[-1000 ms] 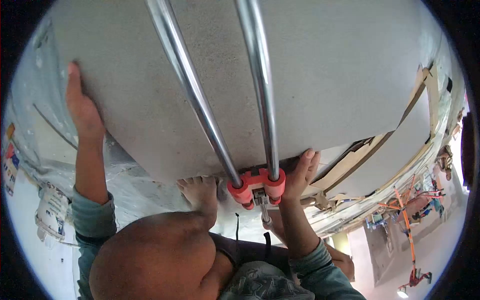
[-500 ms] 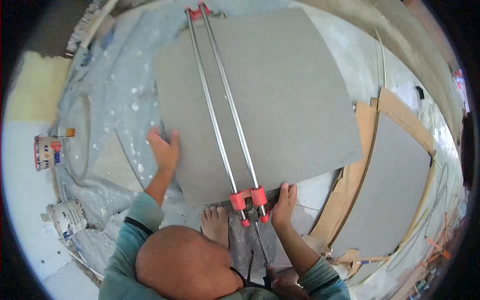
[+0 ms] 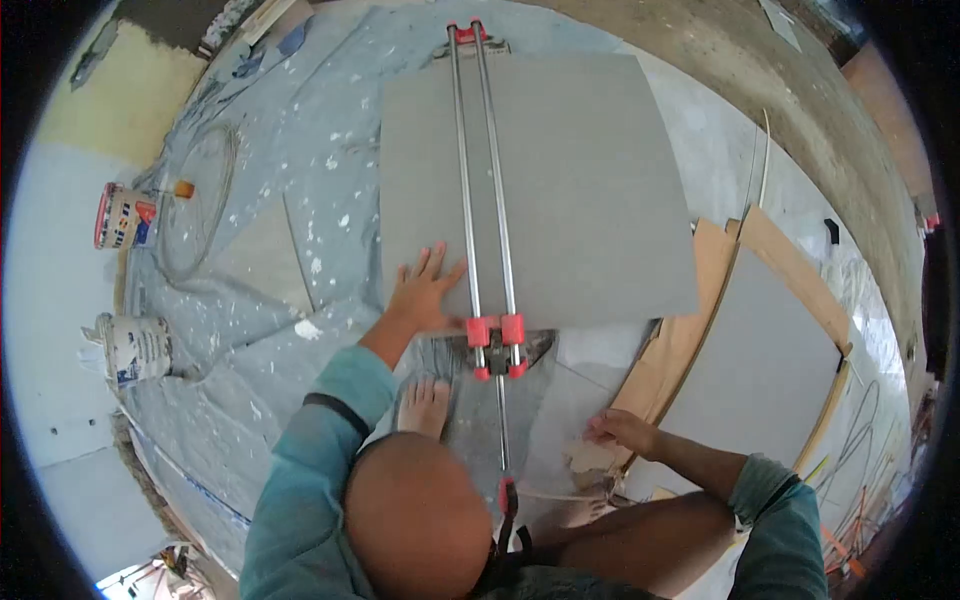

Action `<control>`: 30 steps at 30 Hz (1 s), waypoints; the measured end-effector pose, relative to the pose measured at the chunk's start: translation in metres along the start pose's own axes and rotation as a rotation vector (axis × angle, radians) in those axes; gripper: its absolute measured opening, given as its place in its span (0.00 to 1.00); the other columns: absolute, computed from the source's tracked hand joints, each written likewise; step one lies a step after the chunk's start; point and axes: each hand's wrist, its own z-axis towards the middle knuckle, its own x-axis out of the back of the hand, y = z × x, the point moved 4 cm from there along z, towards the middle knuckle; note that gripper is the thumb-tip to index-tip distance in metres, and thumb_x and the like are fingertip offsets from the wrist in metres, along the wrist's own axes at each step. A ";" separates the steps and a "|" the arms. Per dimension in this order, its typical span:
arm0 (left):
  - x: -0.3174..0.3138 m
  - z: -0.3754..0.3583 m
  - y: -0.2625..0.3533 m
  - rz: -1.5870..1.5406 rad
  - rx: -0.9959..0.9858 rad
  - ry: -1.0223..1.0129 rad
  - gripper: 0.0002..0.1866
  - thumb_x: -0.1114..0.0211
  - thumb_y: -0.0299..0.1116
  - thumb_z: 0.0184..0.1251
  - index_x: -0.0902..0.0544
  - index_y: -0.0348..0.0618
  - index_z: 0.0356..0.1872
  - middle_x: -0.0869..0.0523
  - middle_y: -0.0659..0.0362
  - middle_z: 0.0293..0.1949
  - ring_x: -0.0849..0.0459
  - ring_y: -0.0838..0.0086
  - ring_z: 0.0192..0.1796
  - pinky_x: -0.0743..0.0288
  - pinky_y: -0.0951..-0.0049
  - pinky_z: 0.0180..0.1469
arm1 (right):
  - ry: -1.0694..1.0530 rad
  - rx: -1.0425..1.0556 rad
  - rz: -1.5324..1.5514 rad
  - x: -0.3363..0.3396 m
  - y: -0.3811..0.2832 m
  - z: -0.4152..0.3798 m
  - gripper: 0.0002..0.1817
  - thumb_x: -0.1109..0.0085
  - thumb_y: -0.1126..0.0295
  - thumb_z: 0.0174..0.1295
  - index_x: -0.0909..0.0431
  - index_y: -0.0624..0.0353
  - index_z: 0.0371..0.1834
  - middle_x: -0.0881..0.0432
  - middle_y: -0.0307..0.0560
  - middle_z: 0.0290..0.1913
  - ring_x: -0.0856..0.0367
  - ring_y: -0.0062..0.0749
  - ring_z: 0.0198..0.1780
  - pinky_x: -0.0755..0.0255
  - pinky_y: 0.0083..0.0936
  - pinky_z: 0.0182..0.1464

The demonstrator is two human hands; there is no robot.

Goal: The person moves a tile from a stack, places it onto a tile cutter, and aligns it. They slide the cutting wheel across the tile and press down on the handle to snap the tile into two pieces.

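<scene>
I have the left hand (image 3: 422, 295) open, palm down with fingers spread, on the near left part of a large grey tile (image 3: 600, 200). Its fingers lie just beside the two metal rails (image 3: 497, 190) of a tile cutter; whether any of them touches a rail I can't tell. The tile lies beneath those rails, which run its full length from the red near block (image 3: 497, 330) to the red far end (image 3: 467, 33). A thin rod (image 3: 503, 430) slants from the near block towards me, with a red-and-black grip at its end.

I see the right hand (image 3: 630, 432) away from the cutter, fingers curled, over a torn scrap of cardboard (image 3: 590, 457); I can't tell if it is gripping anything. Beside it, a second grey tile (image 3: 760, 350) lies edged with brown cardboard (image 3: 670, 370).

For writing, I get two buckets on my left. The upper bucket (image 3: 127, 217) carries big blue letters and a red-and-blue patch, too small for me to read. The lower bucket (image 3: 137, 348) has rows of dark print on white, blurred past reading. Both stand by a paint-spotted plastic sheet (image 3: 250, 370).
</scene>
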 end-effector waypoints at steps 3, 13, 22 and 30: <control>0.000 -0.002 0.004 0.000 0.017 0.001 0.55 0.32 0.69 0.36 0.42 0.62 0.70 0.61 0.48 0.74 0.58 0.48 0.74 0.56 0.37 0.67 | -0.069 0.065 -0.220 -0.018 0.002 -0.004 0.22 0.52 0.54 0.68 0.29 0.65 0.49 0.22 0.46 0.45 0.26 0.29 0.50 0.34 0.27 0.55; -0.013 -0.021 -0.011 0.110 -0.197 0.115 0.65 0.31 0.71 0.30 0.50 0.54 0.72 0.60 0.45 0.73 0.62 0.49 0.74 0.62 0.40 0.69 | -0.300 -0.051 -0.143 -0.166 0.039 0.051 0.26 0.49 0.47 0.65 0.29 0.65 0.42 0.22 0.45 0.37 0.24 0.23 0.42 0.30 0.25 0.43; -0.055 -0.053 -0.055 -0.195 -0.038 0.549 0.66 0.25 0.63 0.28 0.48 0.39 0.69 0.58 0.37 0.71 0.61 0.42 0.73 0.61 0.42 0.69 | 1.033 0.728 0.333 0.004 -0.087 0.058 0.21 0.47 0.55 0.65 0.34 0.62 0.48 0.24 0.43 0.40 0.25 0.28 0.42 0.30 0.30 0.44; -0.055 -0.045 -0.061 -0.311 -0.156 0.538 0.66 0.22 0.57 0.26 0.48 0.38 0.69 0.58 0.37 0.71 0.63 0.36 0.72 0.56 0.41 0.68 | 1.275 1.027 0.719 -0.012 -0.099 0.145 0.16 0.41 0.63 0.63 0.40 0.56 0.33 0.34 0.36 0.27 0.36 0.18 0.27 0.38 0.19 0.26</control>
